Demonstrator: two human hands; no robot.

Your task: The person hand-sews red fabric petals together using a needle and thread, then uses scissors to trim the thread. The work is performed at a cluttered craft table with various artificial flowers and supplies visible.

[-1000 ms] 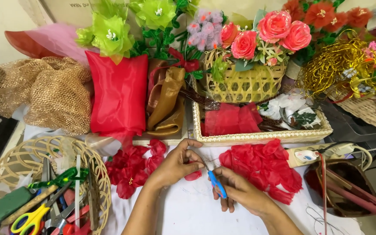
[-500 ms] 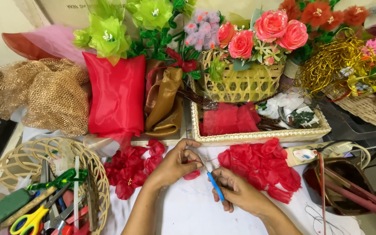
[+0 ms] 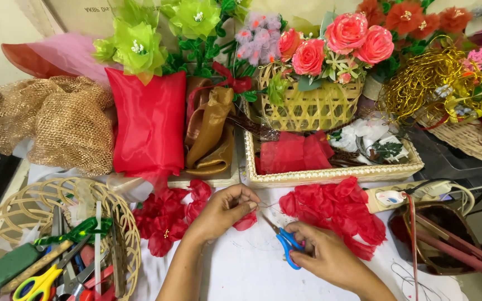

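Wide view first: the desk (image 3: pixel 241 273), covered in white, is crowded. Along the back sits a red fabric pouch (image 3: pixel 150 125) with gold mesh (image 3: pixel 57 125) to its left, and a woven basket of pink roses (image 3: pixel 313 106) above a shallow tray (image 3: pixel 330 174). At lower left, a round wicker basket (image 3: pixel 119 234) holds tools, yellow-handled scissors among them. Two heaps of red petals (image 3: pixel 336 214) lie either side of the hands.

Now the action, centre frame. The left hand (image 3: pixel 221 214) has thumb and forefinger pressed together, pinching a fine wire (image 3: pixel 263 205) just above a red petal (image 3: pixel 245 222). The right hand (image 3: pixel 322 253) is closed around small blue-handled scissors (image 3: pixel 287 246), blades pointing up-left toward that wire.

My read: the wire is thin, springy and light, easy to lose, so a pinch close to the cutting point looks best. The petals seem soft and crushable; take them by the edges, gently.
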